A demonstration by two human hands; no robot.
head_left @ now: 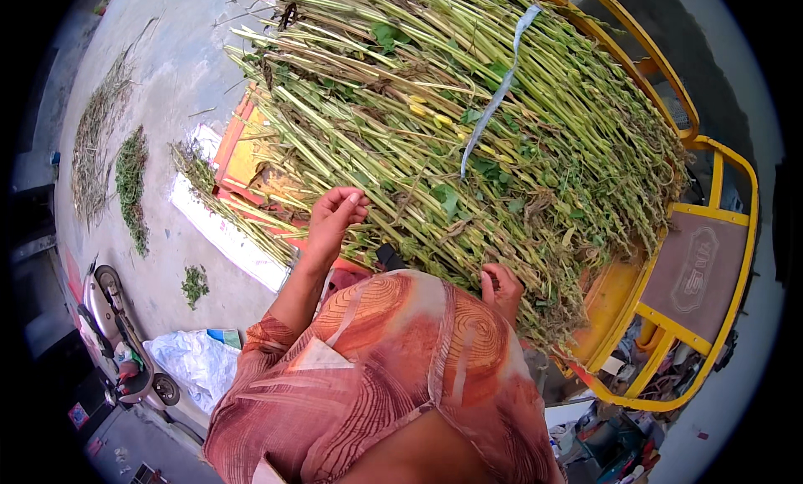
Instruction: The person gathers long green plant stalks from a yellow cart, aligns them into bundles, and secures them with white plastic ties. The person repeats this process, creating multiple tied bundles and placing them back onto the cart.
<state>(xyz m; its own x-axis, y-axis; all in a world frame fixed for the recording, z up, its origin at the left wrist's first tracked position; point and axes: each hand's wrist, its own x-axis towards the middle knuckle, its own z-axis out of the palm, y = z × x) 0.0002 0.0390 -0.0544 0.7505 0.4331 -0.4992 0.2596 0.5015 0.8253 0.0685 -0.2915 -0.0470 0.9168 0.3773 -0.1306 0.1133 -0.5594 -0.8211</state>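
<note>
Podded stalks [427,162] are loaded, some left apart. Left hand [336,216] is loosely curled, right hand [502,291] half-hidden; neither's hold can be told.

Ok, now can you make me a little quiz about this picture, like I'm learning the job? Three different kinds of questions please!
1. True or false: the strip lies on top of the stalks.

2. Pick one. What colour is the rail?
A) blue
B) yellow
C) white

3. In the picture, which of the person's hands is nearer the scooter?

Key:
1. True
2. B, yellow
3. The left hand
</note>
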